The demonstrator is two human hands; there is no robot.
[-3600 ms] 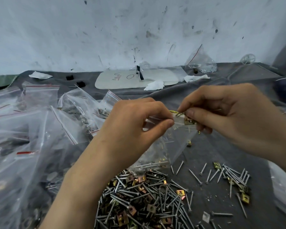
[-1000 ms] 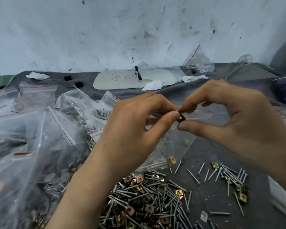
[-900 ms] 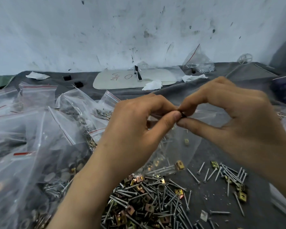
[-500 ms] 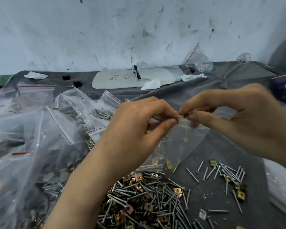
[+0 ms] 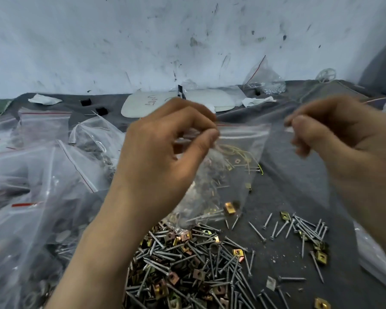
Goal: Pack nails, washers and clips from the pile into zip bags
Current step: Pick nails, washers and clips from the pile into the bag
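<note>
A left hand [image 5: 165,152] pinches the top corner of a zip bag [image 5: 239,150] holding nails [image 5: 205,217] and clips [image 5: 229,208], which hangs down to the pile [image 5: 187,264] on the desk [image 5: 288,186]. The right hand [image 5: 343,139] sits apart to the right, fingers curled; blur hides whether its grip holds anything. Sealing appears to be the step in hand: next, confirm the strip is closed, then set the bag aside.

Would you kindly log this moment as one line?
left hand pinches zip bag top | right hand apart from bag, fingers curled | pile below
</note>
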